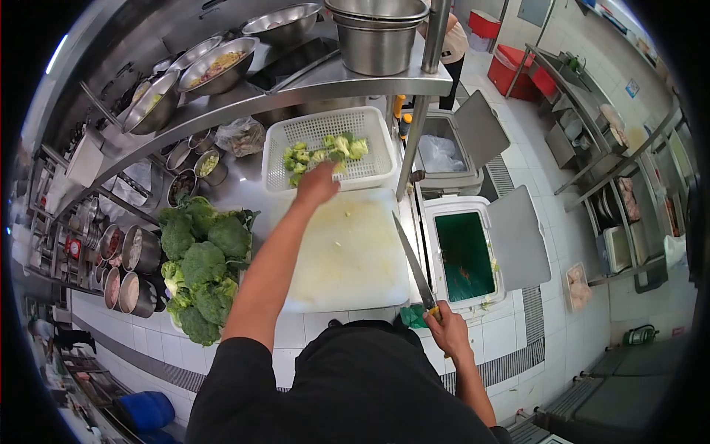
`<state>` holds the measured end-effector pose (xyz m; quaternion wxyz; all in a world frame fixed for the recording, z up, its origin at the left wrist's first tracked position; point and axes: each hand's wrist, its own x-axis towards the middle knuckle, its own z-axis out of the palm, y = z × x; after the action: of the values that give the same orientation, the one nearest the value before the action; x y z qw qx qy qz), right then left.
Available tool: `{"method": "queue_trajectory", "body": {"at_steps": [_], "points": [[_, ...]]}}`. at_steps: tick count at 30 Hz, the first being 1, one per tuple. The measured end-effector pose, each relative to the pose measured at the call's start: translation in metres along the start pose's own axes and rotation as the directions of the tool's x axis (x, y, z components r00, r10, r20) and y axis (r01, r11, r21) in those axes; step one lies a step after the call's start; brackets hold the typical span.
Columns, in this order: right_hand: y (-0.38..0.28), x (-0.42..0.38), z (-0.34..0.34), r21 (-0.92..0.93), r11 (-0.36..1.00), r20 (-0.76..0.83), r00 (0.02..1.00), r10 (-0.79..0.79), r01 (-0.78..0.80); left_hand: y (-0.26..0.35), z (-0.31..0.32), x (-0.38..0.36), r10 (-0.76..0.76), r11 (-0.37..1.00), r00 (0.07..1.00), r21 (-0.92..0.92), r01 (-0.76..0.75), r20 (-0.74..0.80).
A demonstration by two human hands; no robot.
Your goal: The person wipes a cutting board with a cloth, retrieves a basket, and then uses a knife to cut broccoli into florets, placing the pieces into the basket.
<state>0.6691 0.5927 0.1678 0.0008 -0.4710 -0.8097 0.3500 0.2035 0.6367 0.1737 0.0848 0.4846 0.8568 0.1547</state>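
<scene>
My left hand (318, 185) reaches over the near rim of a white perforated basket (379, 172). Its fingertips are right at the broccoli florets (299, 157) inside; they are partly hidden, and I cannot tell whether they grip a floret. My right hand (450, 331) is closed round the yellow-and-black handle of a long kitchen knife (416, 268), its blade pointing up and away beside the cutting board's right edge. The white cutting board (347, 251) lies before me with a few small scraps on it. Whole broccoli heads (203, 263) are piled at its left.
A steel shelf (355, 83) carrying bowls and pots (375, 44) overhangs the counter's far side. Right of the board stand a lidded bin with green contents (464, 255) and a grey bin (441, 152). Metal pots (140, 250) stand at left. Another person (452, 44) is at the back.
</scene>
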Motion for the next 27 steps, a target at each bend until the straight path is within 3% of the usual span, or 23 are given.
{"method": "queue_trajectory", "body": {"at_steps": [1,2,3,6,8,10,12,15,17,19,21,23,25,27], "points": [[-0.003,0.002,0.002,0.05,0.999,-0.048,0.999,-0.01,0.012,-0.005,0.014,-0.005,-0.038,0.994,0.98,0.106,0.017,0.195],[-0.003,0.004,0.007,0.09,0.995,-0.1,0.994,-0.043,0.052,-0.022,0.038,-0.017,0.068,0.997,0.994,0.029,-0.071,0.091],[-0.002,0.008,0.012,0.091,0.994,-0.101,0.994,-0.045,0.055,-0.021,0.041,-0.026,0.067,0.997,0.994,0.031,-0.07,0.088],[0.012,0.026,0.035,0.043,0.998,-0.109,0.993,-0.041,0.046,-0.018,0.055,-0.05,-0.036,0.997,0.984,-0.077,0.023,-0.176],[0.025,0.04,0.042,-0.083,0.996,0.021,1.0,-0.019,0.021,-0.01,0.057,-0.08,-0.027,0.97,0.982,-0.241,-0.019,-0.188],[0.015,0.043,0.04,-0.042,0.997,-0.012,0.998,-0.069,0.068,0.004,0.042,-0.112,-0.061,0.951,0.996,-0.308,0.039,-0.061],[0.003,0.043,0.035,-0.002,0.996,0.015,0.996,-0.084,0.084,0.019,0.006,-0.149,-0.091,0.916,0.994,-0.397,0.062,-0.053],[-0.016,0.052,0.03,-0.012,0.992,0.117,0.986,-0.122,0.124,0.016,-0.031,-0.197,-0.112,0.902,0.976,-0.43,0.021,-0.189],[-0.027,0.058,0.032,-0.07,0.973,0.175,0.963,-0.206,0.221,-0.002,-0.057,-0.224,0.008,0.998,0.896,-0.055,-0.036,-0.443],[-0.035,0.062,0.038,-0.085,0.971,0.227,0.953,-0.2,0.224,-0.021,-0.091,-0.249,-0.036,0.99,0.796,0.089,0.113,-0.604],[-0.043,0.064,0.041,-0.059,0.964,0.214,0.947,-0.241,0.258,-0.054,-0.125,-0.276,-0.123,0.986,0.672,-0.012,0.167,-0.73],[-0.048,0.066,0.044,-0.029,0.966,0.241,0.94,-0.241,0.256,-0.095,-0.147,-0.307,-0.387,0.921,0.499,-0.293,0.259,-0.776],[-0.05,0.069,0.048,0.003,0.978,0.257,0.945,-0.201,0.207,-0.144,-0.16,-0.339,-0.631,0.775,0.389,-0.526,0.35,-0.671],[-0.047,0.072,0.053,-0.009,0.974,0.242,0.946,-0.217,0.226,-0.163,-0.176,-0.354,-0.671,0.735,0.363,-0.515,0.44,-0.646]]}}
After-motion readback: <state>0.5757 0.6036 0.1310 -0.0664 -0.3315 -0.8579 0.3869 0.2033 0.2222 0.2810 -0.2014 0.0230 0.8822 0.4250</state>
